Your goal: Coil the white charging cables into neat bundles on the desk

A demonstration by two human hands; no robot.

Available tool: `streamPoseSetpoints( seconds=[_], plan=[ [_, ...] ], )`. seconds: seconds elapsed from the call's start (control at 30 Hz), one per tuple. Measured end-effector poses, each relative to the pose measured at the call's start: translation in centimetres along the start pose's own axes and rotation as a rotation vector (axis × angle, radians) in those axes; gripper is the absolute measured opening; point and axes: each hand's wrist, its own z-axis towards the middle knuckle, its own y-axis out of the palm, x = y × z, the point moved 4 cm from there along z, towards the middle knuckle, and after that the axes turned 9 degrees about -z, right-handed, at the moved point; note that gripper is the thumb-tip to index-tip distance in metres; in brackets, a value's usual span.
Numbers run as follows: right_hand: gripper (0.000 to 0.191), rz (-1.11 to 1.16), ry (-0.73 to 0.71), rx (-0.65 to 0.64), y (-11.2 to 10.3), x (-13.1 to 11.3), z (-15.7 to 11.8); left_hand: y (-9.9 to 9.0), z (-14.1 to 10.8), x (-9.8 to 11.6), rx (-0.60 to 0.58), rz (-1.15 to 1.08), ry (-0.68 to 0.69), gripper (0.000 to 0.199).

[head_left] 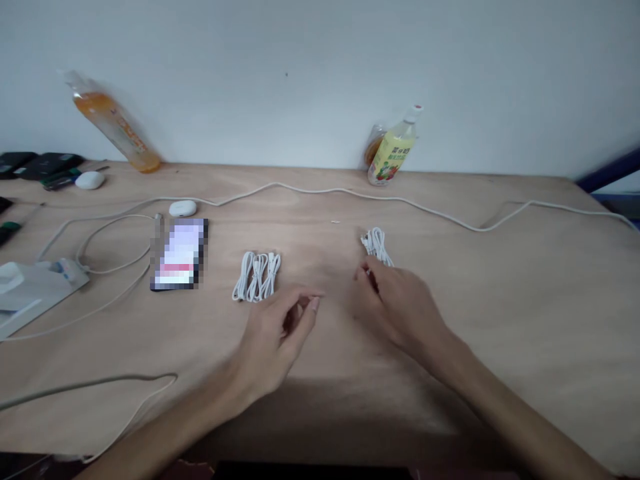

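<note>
Two bundles of white cable lie on the table: a group of several coils [257, 277] left of centre, and a smaller coiled bundle [377, 245] right of centre. My left hand [283, 333] is just in front of the left group and overlaps its near edge in the view. Its thumb and index fingertips are brought together, and nothing shows between them. My right hand [395, 300] is closed with curled fingers and covers the near end of the right bundle. Whether its fingertips grip anything is hidden.
A phone [179, 257] lies left, with a white case [183, 209] behind it. A long white cord [320, 191] crosses the wooden table [525, 320]. Leaning on the wall are an orange drink bottle [117, 130] and a yellow-labelled bottle [395, 150].
</note>
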Motion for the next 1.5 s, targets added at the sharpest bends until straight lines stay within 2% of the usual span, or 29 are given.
streamPoseSetpoints(
  seconds=[0.13,0.2,0.3,0.4,0.57,0.83,0.93,1.03,1.07,1.2,1.27,1.37,1.5],
  plan=[
    [0.028,0.069,-0.124,0.0,1.5,-1.4,-1.1,-2.5,1.0,0.5,0.09,0.453,0.045,0.023],
    [0.029,0.097,-0.152,0.027,2.1,-1.8,-1.3,-3.7,1.6,0.1,0.138,0.671,-0.056,0.021],
    [0.028,0.143,-0.188,0.081,3.0,-2.2,-1.4,-4.4,2.2,-0.7,0.123,0.883,-0.22,0.023],
    [0.028,0.195,-0.23,0.132,4.0,-2.4,-1.2,-4.1,2.6,-1.0,0.097,0.947,-0.278,0.026],
    [0.028,0.274,-0.307,0.217,5.2,-2.7,-1.2,-3.3,2.8,-1.1,0.067,0.995,-0.283,0.032],
    [0.022,0.306,-0.394,0.314,5.5,-3.1,-1.8,-2.7,2.9,-1.5,0.091,0.975,-0.147,0.028],
    [0.022,0.314,-0.396,0.327,5.6,-3.1,-1.8,-2.3,3.1,-1.3,0.131,0.86,-0.065,0.02],
    [0.023,0.336,-0.395,0.332,5.7,-3.1,-1.7,-1.6,3.4,-0.8,0.119,0.565,-0.032,0.014],
    [0.024,0.349,-0.392,0.331,5.7,-3.0,-1.7,-1.4,3.4,-0.7,0.119,0.426,-0.049,0.015],
    [0.024,0.453,-0.351,0.319,5.5,-2.8,-1.5,0.3,3.4,-1.0,-0.036,-0.241,-0.231,0.026],
    [0.023,0.528,-0.326,0.308,5.2,-2.6,-1.4,0.9,3.2,-1.4,-0.084,-0.489,-0.315,0.029],
    [0.024,0.623,-0.29,0.308,4.5,-2.3,-1.3,1.3,3.1,-2.2,-0.107,-0.682,-0.402,0.041],
    [0.021,0.651,-0.253,0.403,3.2,-1.9,-1.1,1.7,2.9,-3.0,-0.116,-0.785,-0.454,0.046]
  ],
)
